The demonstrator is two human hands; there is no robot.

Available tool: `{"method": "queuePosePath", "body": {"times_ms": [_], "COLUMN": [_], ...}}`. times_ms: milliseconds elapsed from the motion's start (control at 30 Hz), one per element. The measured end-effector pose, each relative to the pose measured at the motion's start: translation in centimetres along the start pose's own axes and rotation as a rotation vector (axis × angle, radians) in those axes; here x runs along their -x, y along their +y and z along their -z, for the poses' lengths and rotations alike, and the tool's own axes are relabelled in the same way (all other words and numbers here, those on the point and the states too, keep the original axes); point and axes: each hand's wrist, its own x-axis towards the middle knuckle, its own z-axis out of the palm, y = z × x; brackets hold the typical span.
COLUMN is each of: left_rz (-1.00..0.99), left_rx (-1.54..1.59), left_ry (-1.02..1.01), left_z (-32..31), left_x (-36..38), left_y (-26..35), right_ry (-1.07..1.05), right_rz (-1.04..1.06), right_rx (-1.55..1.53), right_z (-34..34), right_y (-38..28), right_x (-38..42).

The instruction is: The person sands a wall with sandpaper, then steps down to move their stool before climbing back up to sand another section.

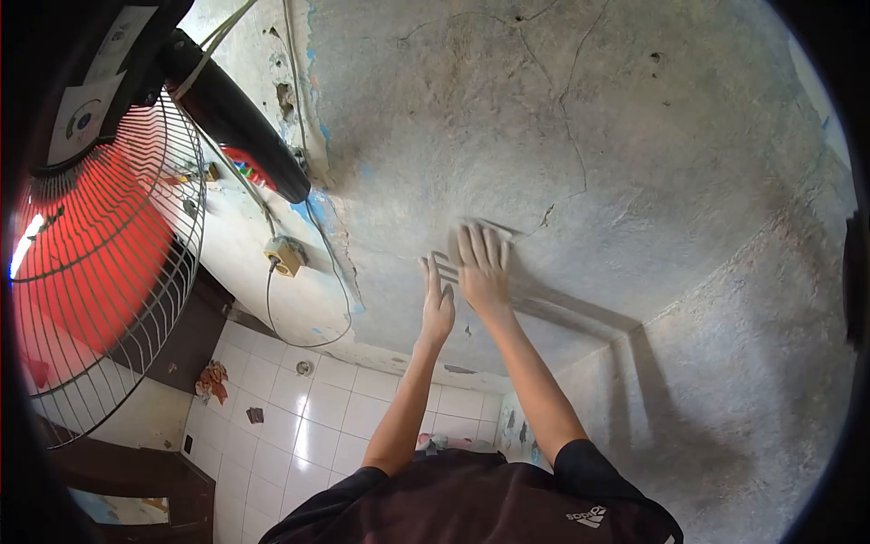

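Note:
My right hand [483, 270] lies flat against a grey, worn wall [489, 127], its fingers stretched upward and slightly smeared by motion. A thin grey-brown patch [454, 243] shows along the index finger's side; I cannot tell whether it is a sheet under the palm. Just left of it and a little lower, my left hand [438, 304] is held edge-on with fingers extended at the wall, nothing visible in it. Both arms cast shadows rightward. A crack [566, 118] and a small chip [546, 216] mark the plaster above my hands.
A standing fan [109, 263] with red blades and a wire cage fills the left side. A yellow socket box [285, 257] with a plugged cable [349, 299] sits on the wall. White floor tiles [263, 372] hold a crumpled cloth [212, 382] below. Another wall meets at right.

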Motion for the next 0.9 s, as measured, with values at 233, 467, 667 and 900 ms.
{"method": "queuePosePath", "body": {"times_ms": [233,467,667,900], "left_rz": [0.036,0.034,0.071,-0.045], "left_rx": [0.063,0.015,0.046,-0.185], "left_ry": [-0.057,-0.111,-0.089,-0.117], "left_z": [0.5,-0.1,-0.4,-1.7], "left_x": [0.3,0.5,0.4,0.2], "left_y": [-0.8,-1.7,-1.0,3.1], "right_ry": [0.077,-0.054,0.034,0.229], "right_rz": [-0.047,-0.043,-0.062,-0.573], "right_rx": [-0.132,-0.240,-0.208,-0.092], "right_z": [4.0,0.0,1.9,1.4], "right_y": [0.8,-1.7,0.6,5.3], "right_x": [-5.0,0.0,-1.1,5.1]}}
